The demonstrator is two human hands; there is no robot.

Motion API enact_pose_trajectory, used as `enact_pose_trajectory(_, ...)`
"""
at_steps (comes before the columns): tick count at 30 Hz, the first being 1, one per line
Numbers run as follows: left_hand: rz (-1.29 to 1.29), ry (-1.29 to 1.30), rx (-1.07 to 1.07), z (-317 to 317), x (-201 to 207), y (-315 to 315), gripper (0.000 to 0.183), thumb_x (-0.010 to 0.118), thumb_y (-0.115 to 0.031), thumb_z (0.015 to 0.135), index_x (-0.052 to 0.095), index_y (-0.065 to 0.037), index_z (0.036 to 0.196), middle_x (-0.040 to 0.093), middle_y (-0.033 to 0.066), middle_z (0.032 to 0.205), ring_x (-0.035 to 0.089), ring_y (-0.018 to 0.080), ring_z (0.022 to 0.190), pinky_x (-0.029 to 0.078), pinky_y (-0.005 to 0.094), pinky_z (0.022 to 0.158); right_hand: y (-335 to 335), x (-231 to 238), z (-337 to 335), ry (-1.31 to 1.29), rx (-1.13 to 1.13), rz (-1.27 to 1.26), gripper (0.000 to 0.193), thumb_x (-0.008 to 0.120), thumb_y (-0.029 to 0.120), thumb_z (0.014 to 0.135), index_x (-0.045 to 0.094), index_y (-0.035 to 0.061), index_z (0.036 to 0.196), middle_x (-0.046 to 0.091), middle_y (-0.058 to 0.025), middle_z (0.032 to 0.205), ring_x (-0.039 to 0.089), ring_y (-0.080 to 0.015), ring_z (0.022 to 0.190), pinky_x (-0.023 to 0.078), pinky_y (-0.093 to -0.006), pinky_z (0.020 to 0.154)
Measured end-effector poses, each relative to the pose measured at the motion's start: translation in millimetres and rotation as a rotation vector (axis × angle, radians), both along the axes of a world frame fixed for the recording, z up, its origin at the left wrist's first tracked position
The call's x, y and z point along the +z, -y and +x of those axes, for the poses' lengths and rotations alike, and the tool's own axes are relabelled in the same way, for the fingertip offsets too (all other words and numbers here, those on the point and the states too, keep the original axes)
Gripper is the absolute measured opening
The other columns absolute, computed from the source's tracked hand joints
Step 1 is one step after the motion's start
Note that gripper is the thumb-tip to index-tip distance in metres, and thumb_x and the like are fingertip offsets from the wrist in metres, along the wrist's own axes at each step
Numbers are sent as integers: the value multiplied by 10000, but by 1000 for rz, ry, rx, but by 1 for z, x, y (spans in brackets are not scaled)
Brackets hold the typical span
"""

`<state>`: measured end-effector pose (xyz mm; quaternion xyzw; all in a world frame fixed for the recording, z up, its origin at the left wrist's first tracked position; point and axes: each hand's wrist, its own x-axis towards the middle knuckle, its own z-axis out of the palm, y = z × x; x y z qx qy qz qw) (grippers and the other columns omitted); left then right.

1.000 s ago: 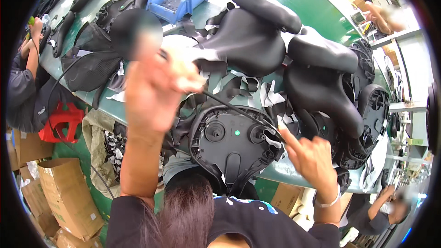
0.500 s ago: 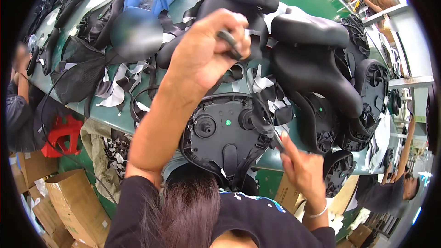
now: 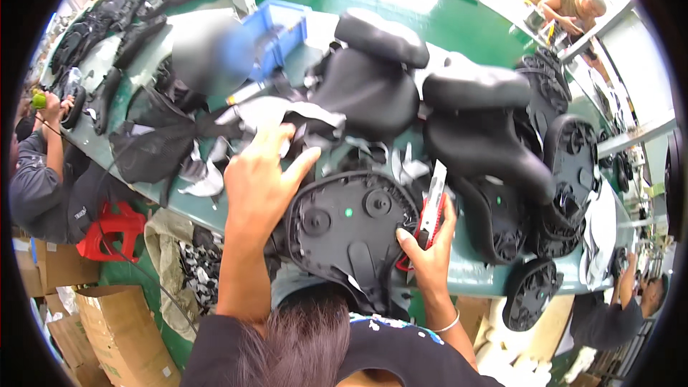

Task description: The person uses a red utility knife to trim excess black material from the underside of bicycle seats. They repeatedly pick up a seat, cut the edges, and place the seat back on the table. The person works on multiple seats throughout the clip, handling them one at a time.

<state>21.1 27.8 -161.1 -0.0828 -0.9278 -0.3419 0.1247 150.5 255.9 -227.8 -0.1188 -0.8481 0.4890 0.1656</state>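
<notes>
A black saddle-like seat lies underside up in front of me, showing its plastic base with two round mounts and a small green sticker. My left hand is open, with fingers spread, at the seat's upper left side. Just beyond its fingertips is a blurred grey-and-black piece of trimmed covering; I cannot tell whether they touch. My right hand grips a red utility knife at the seat's right edge, its blade end pointing up and away from me.
Finished-looking black seats stand to the right and behind. A blue bin sits at the back, with cut scraps at left. A red stool and cardboard boxes stand on the floor. Another person works at far left.
My left hand has come down from its raised position and opened, letting go of a dark strip. The trimmed covering now lies beyond it. My right hand keeps the knife, whose blade end now points upward.
</notes>
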Motion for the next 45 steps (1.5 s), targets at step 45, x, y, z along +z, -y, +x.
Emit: enact_pose_trajectory(45, 781, 730, -525, -29, -12, -28, 434, 700, -310, 828, 564, -9, 1110, 612, 55, 998, 565, 127, 907, 464, 280, 825, -69, 53, -19, -224, 541, 771, 612, 657, 29, 758, 493, 130, 1338, 590, -101, 807, 591, -230, 618, 483, -321, 531)
